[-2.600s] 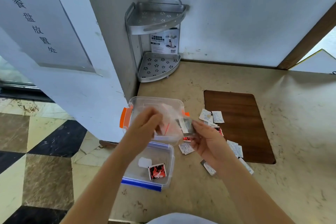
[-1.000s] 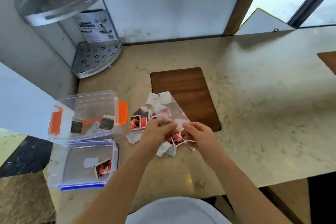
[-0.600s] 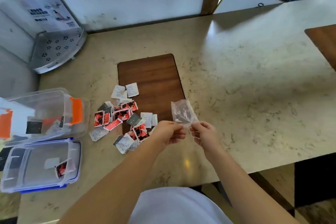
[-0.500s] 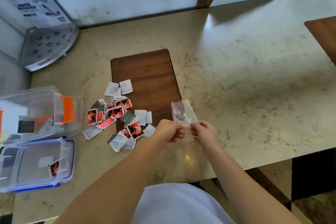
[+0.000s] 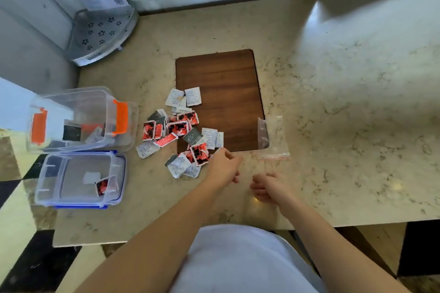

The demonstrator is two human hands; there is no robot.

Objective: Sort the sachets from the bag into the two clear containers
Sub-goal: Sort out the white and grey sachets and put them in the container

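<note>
A heap of sachets, red-and-black, white and dark green, lies on the counter at the left edge of a brown wooden mat. The clear zip bag lies flat and empty at the mat's right edge. My left hand hovers just right of the heap, fingers apart, holding nothing. My right hand is below the bag, open and apart from it. At far left stand the orange-clipped clear container with several sachets inside, and the blue-rimmed clear container holding a red and a white sachet.
A metal corner rack stands at the back left against the wall. The marble counter stretches to the right; its front edge runs just ahead of my body. Checkered floor shows at lower left.
The sachets were emptied from the bag onto the counter. Both hands, which held the empty bag up half a second ago, have let it go and it now lies on the counter.
</note>
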